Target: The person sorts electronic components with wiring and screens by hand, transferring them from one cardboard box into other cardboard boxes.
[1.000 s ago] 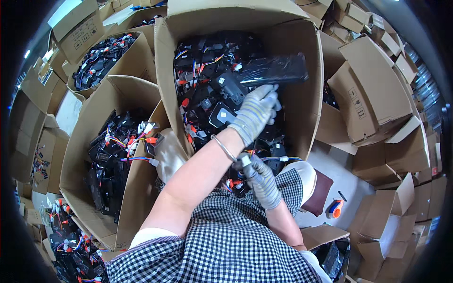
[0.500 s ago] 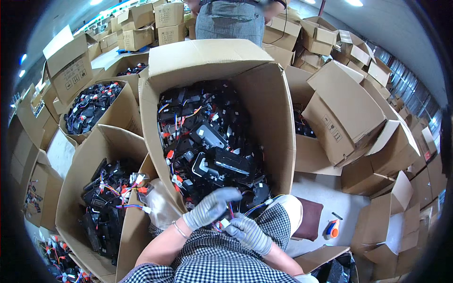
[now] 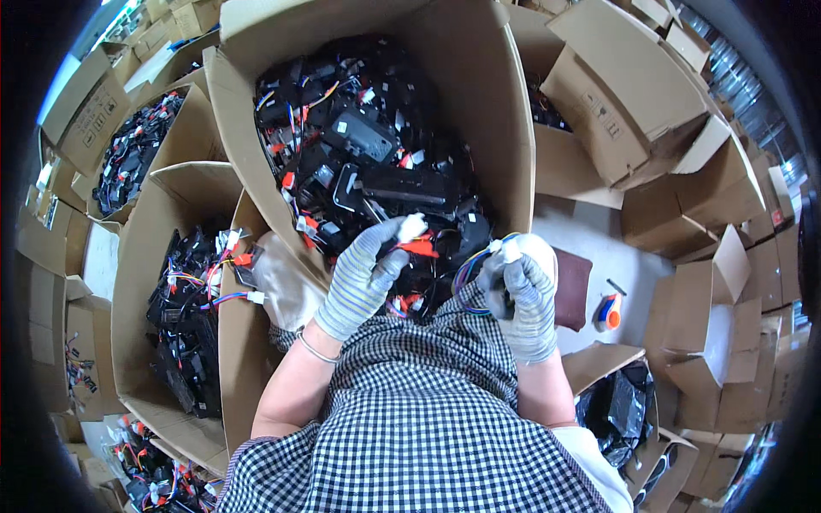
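Observation:
My left hand, in a striped grey glove, pinches a white plug connector, with a red connector just below it. To its right, my right hand, gloved alike, has its fingers closed on a wire harness of several coloured wires, a white plug at its fingertips. Both hands are over the near edge of a large cardboard box filled with black plastic housings, coloured wires and red and white connectors. Where the held wires end among the pile is hidden.
At left stands an open box of black housings and wires, another behind it. An orange-and-blue tape roll lies on the floor at right, near a dark red stool. Near my right elbow sits a box of black-wrapped pieces.
My hands, close together before, are now apart: the right has moved right and up, the left slightly up. The view has tilted downward, and the person beyond the box is out of frame.

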Demonstrator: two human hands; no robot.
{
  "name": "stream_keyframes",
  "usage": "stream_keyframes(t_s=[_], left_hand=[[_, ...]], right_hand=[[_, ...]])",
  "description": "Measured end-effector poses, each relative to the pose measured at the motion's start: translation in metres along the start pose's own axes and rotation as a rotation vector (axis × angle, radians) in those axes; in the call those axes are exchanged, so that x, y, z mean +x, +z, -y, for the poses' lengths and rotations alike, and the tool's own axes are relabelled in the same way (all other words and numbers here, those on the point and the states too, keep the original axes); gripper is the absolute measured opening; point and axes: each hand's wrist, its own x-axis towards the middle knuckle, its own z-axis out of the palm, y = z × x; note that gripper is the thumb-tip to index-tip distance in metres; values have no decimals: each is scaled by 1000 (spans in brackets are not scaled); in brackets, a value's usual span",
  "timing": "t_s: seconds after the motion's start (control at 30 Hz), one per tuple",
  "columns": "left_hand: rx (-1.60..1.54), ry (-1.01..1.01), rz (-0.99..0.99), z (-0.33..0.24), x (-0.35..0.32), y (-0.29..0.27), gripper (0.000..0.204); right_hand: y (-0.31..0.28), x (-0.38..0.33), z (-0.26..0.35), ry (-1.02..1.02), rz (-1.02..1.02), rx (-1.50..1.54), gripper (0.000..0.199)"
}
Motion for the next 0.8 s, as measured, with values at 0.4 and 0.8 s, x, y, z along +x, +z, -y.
stream_keyframes(t_s=[0.4, 0.8], left_hand=[[239, 8, 179, -25, -10, -7, 28], [602, 162, 429, -21, -25, -32, 33]], right_hand=[[23, 16, 2, 372, 318, -280, 32], [3, 5, -81, 369, 581, -341, 32]])
